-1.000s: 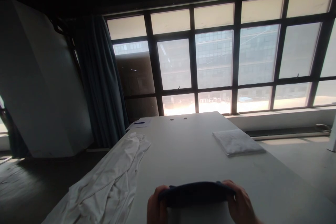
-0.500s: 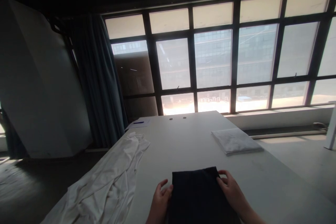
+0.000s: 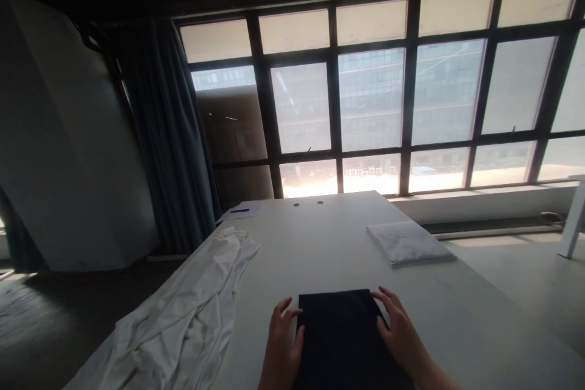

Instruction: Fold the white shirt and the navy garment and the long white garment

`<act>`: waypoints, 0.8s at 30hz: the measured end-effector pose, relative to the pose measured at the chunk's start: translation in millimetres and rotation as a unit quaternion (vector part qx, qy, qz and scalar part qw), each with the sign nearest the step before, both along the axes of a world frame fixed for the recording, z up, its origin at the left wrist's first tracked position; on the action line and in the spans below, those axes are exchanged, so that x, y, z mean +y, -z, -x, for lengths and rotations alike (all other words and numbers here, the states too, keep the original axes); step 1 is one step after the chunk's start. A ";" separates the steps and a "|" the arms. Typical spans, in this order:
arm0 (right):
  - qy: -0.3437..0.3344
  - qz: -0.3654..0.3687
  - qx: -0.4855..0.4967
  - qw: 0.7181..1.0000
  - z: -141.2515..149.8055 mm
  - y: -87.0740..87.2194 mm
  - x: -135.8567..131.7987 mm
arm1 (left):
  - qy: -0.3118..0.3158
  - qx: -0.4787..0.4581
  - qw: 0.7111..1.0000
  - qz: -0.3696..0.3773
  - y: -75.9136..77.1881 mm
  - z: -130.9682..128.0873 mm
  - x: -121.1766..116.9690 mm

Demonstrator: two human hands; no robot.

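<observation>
left hand and right hand, fingers spread wide, flank a folded dark cloth at the near edge of the surface, apparently keeping its sides squared; crumpled white cloth lies along the left edge.

Navy cloth, folded flat, rect. shape

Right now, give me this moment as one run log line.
left hand at left edge of folded dark cloth | right hand at its right edge | table: crumpled white cloth, folded white cloth

Glaring windows backlight everything, leaving deep shadows
</observation>
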State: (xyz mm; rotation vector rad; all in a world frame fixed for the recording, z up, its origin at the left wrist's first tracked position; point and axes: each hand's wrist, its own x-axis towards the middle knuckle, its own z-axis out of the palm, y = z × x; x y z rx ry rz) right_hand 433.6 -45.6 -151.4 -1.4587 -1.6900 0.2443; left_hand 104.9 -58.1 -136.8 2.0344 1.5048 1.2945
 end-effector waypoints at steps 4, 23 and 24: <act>-0.070 -0.013 -0.202 0.977 12.9 -4.2 -19.1 | 0.175 0.174 0.969 -0.034 -4.1 -5.0 -6.6; -0.192 -0.035 -0.270 0.943 48.1 -1.1 -41.8 | 0.135 0.283 0.949 0.021 -2.3 -27.3 -16.9; -0.200 -0.029 -0.278 0.939 50.1 2.3 -42.8 | 0.116 0.277 0.953 0.033 -2.6 -28.4 -17.0</act>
